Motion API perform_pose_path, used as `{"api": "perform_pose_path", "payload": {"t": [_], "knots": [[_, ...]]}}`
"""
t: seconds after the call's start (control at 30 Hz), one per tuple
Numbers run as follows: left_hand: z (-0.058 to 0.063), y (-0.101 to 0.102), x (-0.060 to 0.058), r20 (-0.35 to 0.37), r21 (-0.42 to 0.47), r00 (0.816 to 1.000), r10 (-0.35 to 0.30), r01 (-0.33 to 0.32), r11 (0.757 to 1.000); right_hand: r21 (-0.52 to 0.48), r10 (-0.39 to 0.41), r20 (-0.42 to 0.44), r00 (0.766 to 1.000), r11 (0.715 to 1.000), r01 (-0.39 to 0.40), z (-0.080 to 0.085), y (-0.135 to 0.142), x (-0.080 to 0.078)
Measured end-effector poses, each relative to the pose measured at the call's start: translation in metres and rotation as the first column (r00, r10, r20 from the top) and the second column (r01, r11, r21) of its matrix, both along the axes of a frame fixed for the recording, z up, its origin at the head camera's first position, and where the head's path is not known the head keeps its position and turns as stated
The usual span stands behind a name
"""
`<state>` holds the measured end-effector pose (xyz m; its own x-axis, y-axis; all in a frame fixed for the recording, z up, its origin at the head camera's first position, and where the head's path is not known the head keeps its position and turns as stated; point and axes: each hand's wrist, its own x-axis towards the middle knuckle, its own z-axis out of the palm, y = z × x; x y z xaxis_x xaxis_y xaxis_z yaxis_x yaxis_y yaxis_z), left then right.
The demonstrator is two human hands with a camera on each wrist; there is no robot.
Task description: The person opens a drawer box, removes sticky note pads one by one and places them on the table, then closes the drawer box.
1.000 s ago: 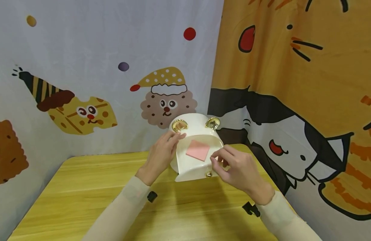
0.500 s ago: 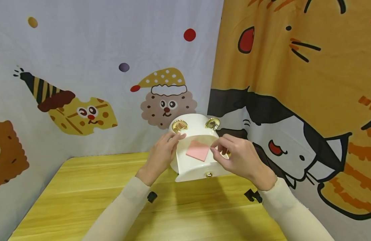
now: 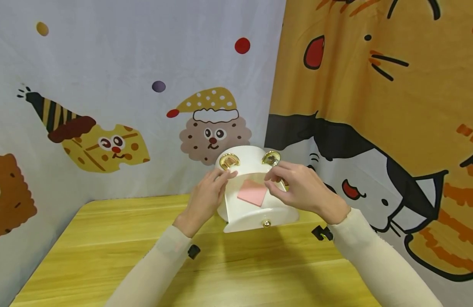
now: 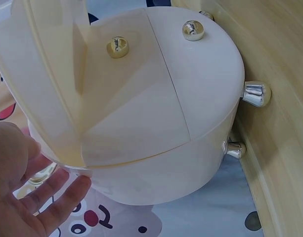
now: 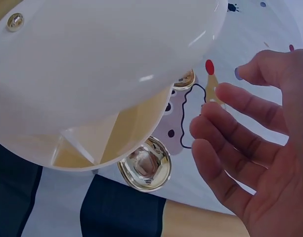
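A glossy white box shaped like an alarm clock (image 3: 245,153), with gold bells (image 3: 229,161) and short gold-tipped feet (image 4: 256,94), stands at the back of the table. Its front compartment is pulled out, with a gold knob (image 3: 266,223) on the panel. Inside lies a square pink paper pad (image 3: 253,192). My left hand (image 3: 203,196) touches the box's upper left edge; in the left wrist view its extended fingertips (image 4: 82,183) are right at the rim. My right hand (image 3: 303,185), fingers loosely bent with nothing in them, hovers over the compartment's right side.
The box stands on a yellow wood-grain table (image 3: 136,238). Close behind it hangs a pale cartoon-print curtain (image 3: 117,55), and an orange cat-print curtain (image 3: 347,85) borders the right side. A second gold knob (image 4: 193,30) shows in the left wrist view.
My right hand has risen from the compartment's lower right edge toward the right bell, uncovering the panel's right corner. My left hand, the box and the pink pad stay put.
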<state>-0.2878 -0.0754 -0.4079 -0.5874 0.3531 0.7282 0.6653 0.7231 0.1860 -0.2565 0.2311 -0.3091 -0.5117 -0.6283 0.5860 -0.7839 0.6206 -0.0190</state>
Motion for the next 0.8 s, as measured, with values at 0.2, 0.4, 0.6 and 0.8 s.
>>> {"api": "perform_pose_path", "payload": {"t": [0.2, 0.4, 0.6, 0.8], "knots": [[0.0, 0.001, -0.001, -0.019, 0.009, 1.0, -0.003, 0.003, 1.0, 0.086, -0.033, 0.087, 0.996, 0.996, 0.026, 0.01, -0.003, -0.007], [0.001, 0.001, 0.0, -0.002, 0.002, 1.0, 0.008, -0.008, 1.0, 0.162, 0.011, 0.191, 0.982, 0.986, -0.042, 0.02, -0.005, -0.016], [0.0, 0.001, 0.0, 0.018, -0.003, 1.0, 0.011, -0.01, 1.0, 0.257, 0.057, 0.306, 0.95, 0.956, -0.14, 0.025, -0.008, -0.029], [-0.001, 0.001, 0.0, -0.014, 0.012, 1.0, -0.005, 0.006, 1.0, 0.306, 0.091, 0.433, 0.897, 0.921, -0.242, 0.026, -0.015, -0.041]]}}
